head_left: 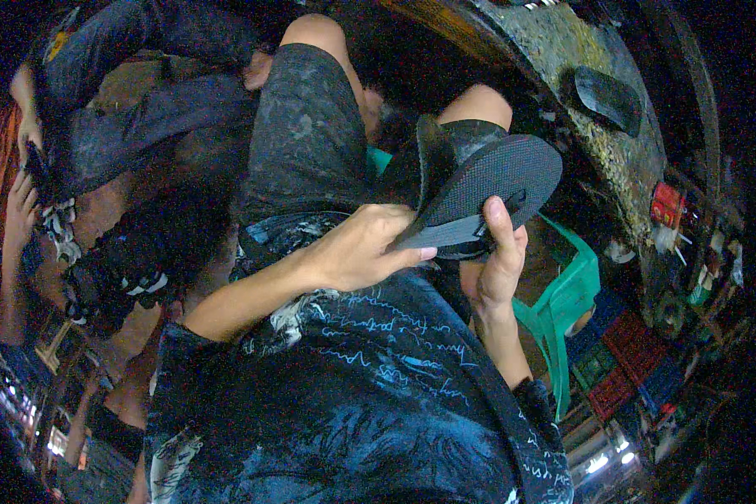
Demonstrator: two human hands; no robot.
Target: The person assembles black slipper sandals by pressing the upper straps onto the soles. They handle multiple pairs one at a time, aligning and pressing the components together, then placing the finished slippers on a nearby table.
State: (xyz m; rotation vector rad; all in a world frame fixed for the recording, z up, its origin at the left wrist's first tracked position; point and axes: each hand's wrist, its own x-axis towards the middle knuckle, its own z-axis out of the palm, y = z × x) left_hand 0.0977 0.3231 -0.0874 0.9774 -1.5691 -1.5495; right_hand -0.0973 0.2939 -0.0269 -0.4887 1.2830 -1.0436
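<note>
Over my lap I hold a black flip-flop sole (512, 172) with a fine textured face and a smoother grey band along its near edge. My left hand (365, 252) is closed on the near left end, its thumb along the edge and its other fingers partly hidden. From the right, my right hand (502, 252) grips the same piece, with the thumb pressed on the textured face near a small dark spot and the fingers mostly behind. A thin, curved dark piece (433, 164) stands up just beyond the sole; whether it is joined to it I cannot tell.
A worn, stained bench (563, 50) runs along the far right, bearing a dark sole-shaped piece (606, 99). Right of my legs is a green plastic chair (567, 294), with red and blue crates (622, 361) beyond. Another person's hands (27, 151) are at the left, near piled dark items (143, 244).
</note>
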